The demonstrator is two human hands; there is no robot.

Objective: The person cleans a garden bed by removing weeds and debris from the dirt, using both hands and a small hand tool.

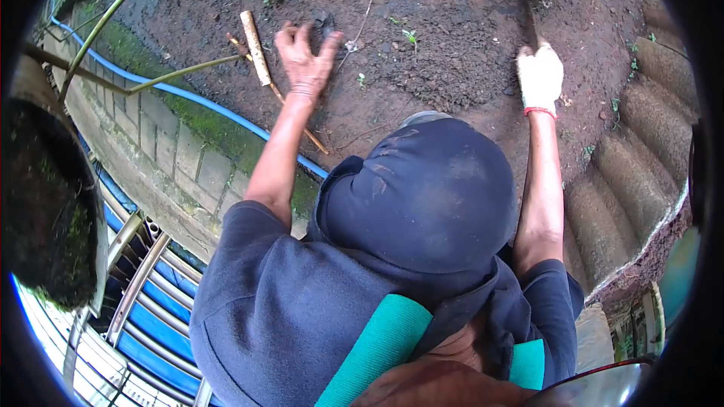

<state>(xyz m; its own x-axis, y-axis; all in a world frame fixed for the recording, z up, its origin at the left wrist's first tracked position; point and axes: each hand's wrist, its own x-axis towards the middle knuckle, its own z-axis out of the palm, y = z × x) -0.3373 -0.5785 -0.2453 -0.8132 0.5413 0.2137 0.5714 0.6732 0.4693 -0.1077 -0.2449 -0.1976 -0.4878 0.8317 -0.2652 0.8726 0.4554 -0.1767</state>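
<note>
1. On the bare soil (452,53), the left hand (305,60) lies flat with its fingers spread wide, just beside a pale stick (255,45).
2. The gloved right hand (540,77) is curled closed around a thin dark shaft (531,26).

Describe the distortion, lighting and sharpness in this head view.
Head view: strong fisheye, black rim around the circle, brick wall bowed; soft even daylight, no hard shadows or glare on the soil; bare left hand and gloved right hand both sharp.
</note>
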